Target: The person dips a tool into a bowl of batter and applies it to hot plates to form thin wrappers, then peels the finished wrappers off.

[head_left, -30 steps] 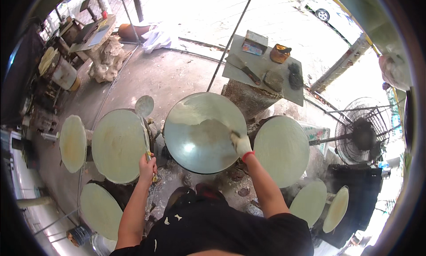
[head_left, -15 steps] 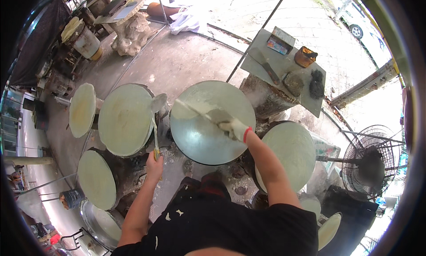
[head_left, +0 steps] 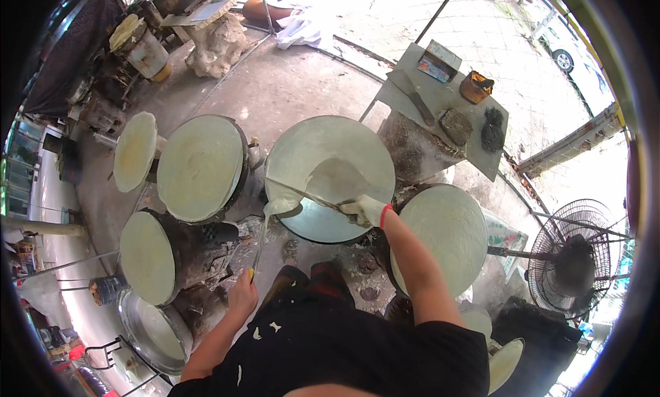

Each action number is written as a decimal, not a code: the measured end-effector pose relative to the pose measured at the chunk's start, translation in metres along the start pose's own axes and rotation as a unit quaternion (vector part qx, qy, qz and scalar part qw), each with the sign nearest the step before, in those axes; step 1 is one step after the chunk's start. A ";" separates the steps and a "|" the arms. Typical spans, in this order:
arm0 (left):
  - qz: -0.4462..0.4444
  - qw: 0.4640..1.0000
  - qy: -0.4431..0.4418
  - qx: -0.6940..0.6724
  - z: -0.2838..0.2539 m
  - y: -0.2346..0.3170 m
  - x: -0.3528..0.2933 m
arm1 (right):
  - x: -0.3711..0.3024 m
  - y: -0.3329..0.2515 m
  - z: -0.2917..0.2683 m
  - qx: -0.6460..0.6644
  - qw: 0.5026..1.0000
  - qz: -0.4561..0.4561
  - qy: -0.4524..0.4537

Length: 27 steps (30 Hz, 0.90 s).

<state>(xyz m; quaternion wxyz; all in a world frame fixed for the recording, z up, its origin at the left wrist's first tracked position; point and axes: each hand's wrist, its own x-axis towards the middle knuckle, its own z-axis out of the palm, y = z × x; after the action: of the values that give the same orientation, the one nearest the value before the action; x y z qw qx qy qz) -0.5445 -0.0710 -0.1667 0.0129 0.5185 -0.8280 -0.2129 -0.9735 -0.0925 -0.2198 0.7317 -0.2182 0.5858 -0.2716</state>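
the left grip (head_left: 243, 295) is curled round the yellow end of a ladle (head_left: 280, 204), well below the bowl, which hangs over the lower left rim of the round pan (head_left: 326, 222). the long handle probably puts that grip clear of any heat. the right grip (head_left: 363, 210) is closed on one end of a long thin blade (head_left: 302, 192); its exact finger positions are hidden by a white glove (head_left: 371, 208), likely worn because it works right over the pan. the blade slants from this grip up and left across the pan, its far tip just above the ladle; whether the two touch, i cannot tell. held so low and nearly flat, the blade seems set to reach across most of the pan in one line.

pale batter (head_left: 302, 149) covers the pan beyond the right grip, while shiny metal shows just below it. pans with pale sheets stand on both sides, one (head_left: 440, 235) to the right of the right grip and another (head_left: 201, 170) up and left of the left grip, seemingly ringed close for easy reach. beyond the right grip, a grey table (head_left: 440, 94) bears a scraper (head_left: 421, 108).
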 end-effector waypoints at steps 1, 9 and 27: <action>0.004 1.000 0.006 0.002 0.002 -0.001 -0.006 | -0.007 0.005 -0.008 -0.012 0.999 -0.043 -0.019; 0.036 0.999 0.036 0.000 0.024 -0.010 -0.015 | -0.006 0.014 0.007 0.022 0.999 -0.039 0.021; 0.080 0.963 0.024 -0.257 -0.050 -0.120 -0.015 | -0.020 0.160 0.256 0.393 0.879 -0.148 0.224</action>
<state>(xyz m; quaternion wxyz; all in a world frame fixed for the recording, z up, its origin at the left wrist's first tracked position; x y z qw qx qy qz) -0.4233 -0.1193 -0.1617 0.1828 0.4350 -0.7837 -0.4041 -0.7047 0.0422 -0.2515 0.5578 0.0699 0.5402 -0.6263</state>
